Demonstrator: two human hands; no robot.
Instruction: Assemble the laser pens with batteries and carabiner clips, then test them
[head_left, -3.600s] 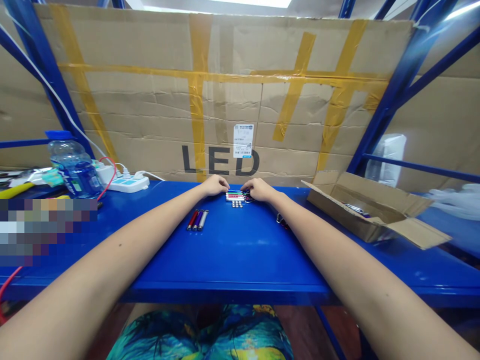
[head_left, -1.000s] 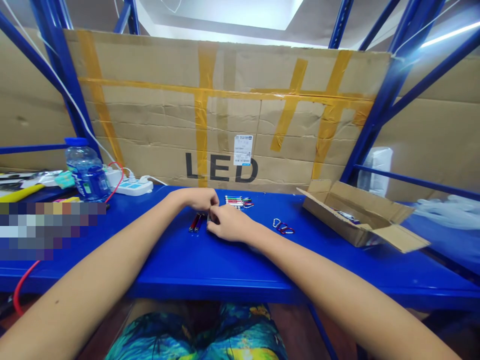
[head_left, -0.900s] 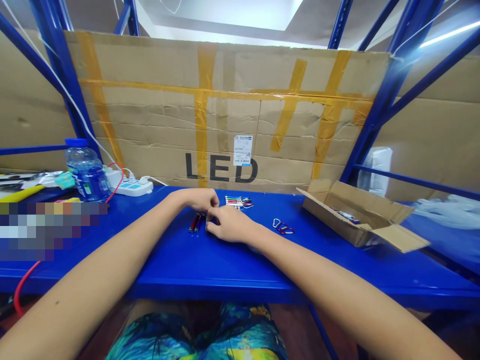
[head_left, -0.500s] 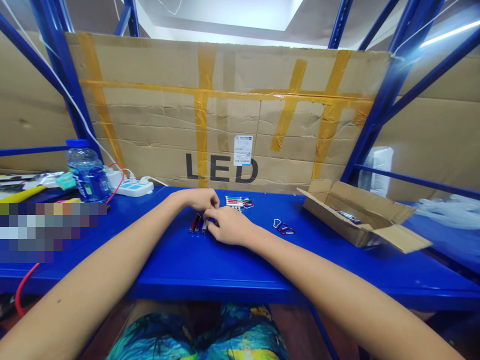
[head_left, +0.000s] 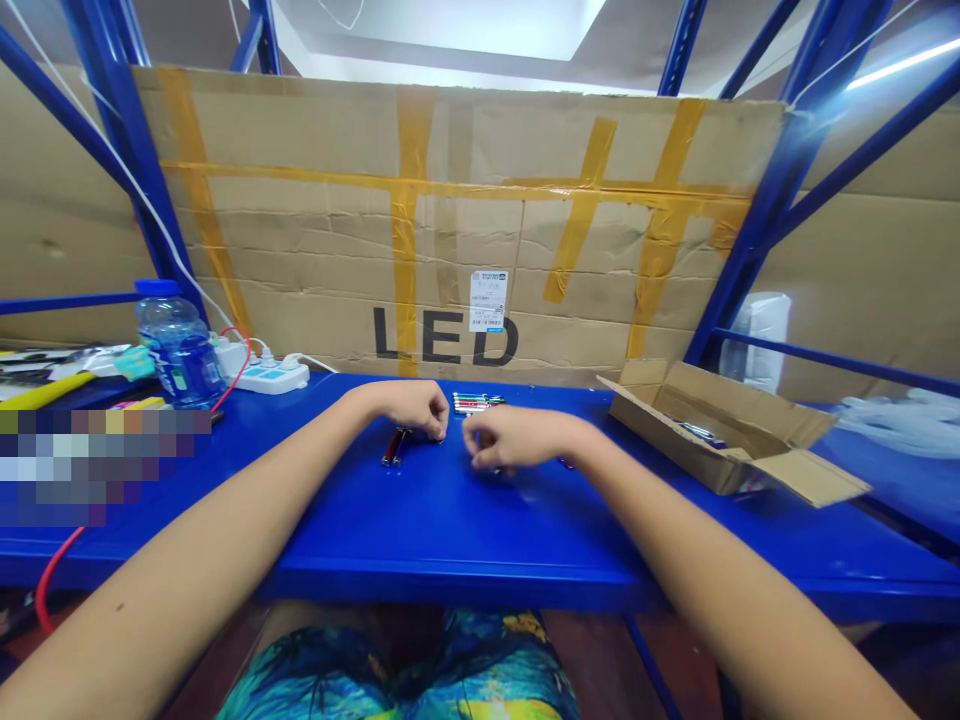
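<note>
My left hand [head_left: 421, 408] is closed, fingertips pointing down near the table. A small shiny metal end peeks out beneath them, seemingly of a silver tube mostly hidden by the fingers. Close by on its near side lie a red and a dark slim metal tube [head_left: 394, 447], side by side. To the right, my right hand [head_left: 510, 440] is curled with thumb and fingers together, low over the table. Something tiny and shiny shows under its fingers, too small to name. Behind the hands is a row of coloured metal tubes [head_left: 476, 402], partly covered by the right hand.
An open cardboard box [head_left: 667, 440] with metal pieces inside stands right on the blue table [head_left: 420, 530]. A red clip [head_left: 568, 463] shows behind my right wrist. Left are a blue-capped bottle [head_left: 176, 345] and a white power strip [head_left: 274, 374]. A large carton [head_left: 315, 260] stands behind.
My right hand has moved right, away from my left hand, and now covers the spot of the carabiners. The silver tube has left the near row, where two tubes remain. My left hand shifted slightly right.
</note>
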